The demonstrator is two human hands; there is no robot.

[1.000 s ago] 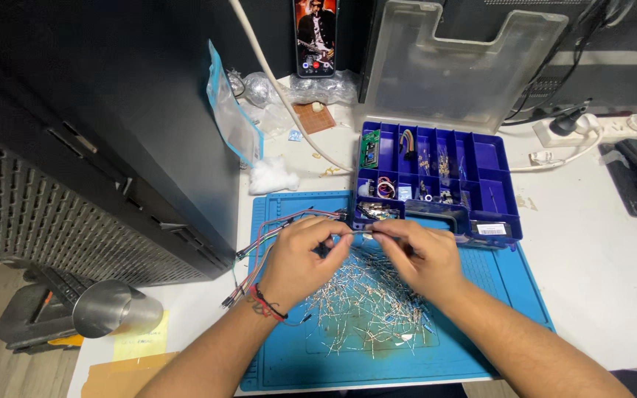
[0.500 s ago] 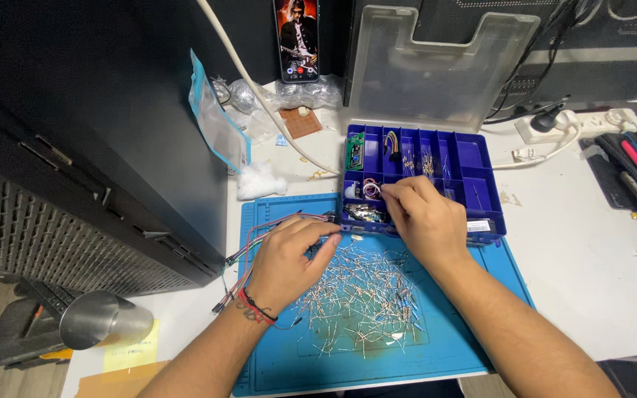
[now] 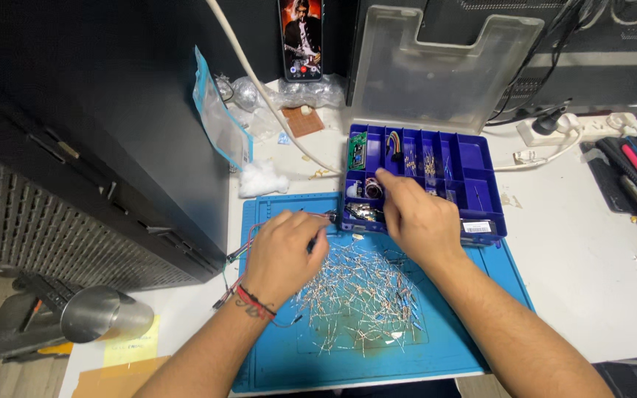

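A view from above of a person's two bare hands at work over a blue silicone work mat [image 3: 466,346] on a white desk [image 3: 584,250]. The left hand [image 3: 283,254], with a red and black cord bracelet at the wrist, rests knuckles-up on the mat's upper left part, its fingers curled together around a bundle of thin red and dark jumper wires [image 3: 289,215]. The wires' long axis runs roughly left to right, from the hand's fingertips toward the near left corner of a blue compartment box [image 3: 481,193] that sits just beyond the mat's far edge.

The right hand [image 3: 418,214] reaches forward over the box's front rim, its fingertips pinched close over a small compartment in the front-left part of the box, beside a coil of coloured wire [image 3: 372,188]. Whether they clamp anything cannot be told (the back of the hand hides the fingertips). The right hand is the nearer one to the box.

Between and below the hands lies a loose heap of small resistors [image 3: 359,295] with bent wire leads, spread across the mat. The box's clear lid [image 3: 444,66] stands open behind it.
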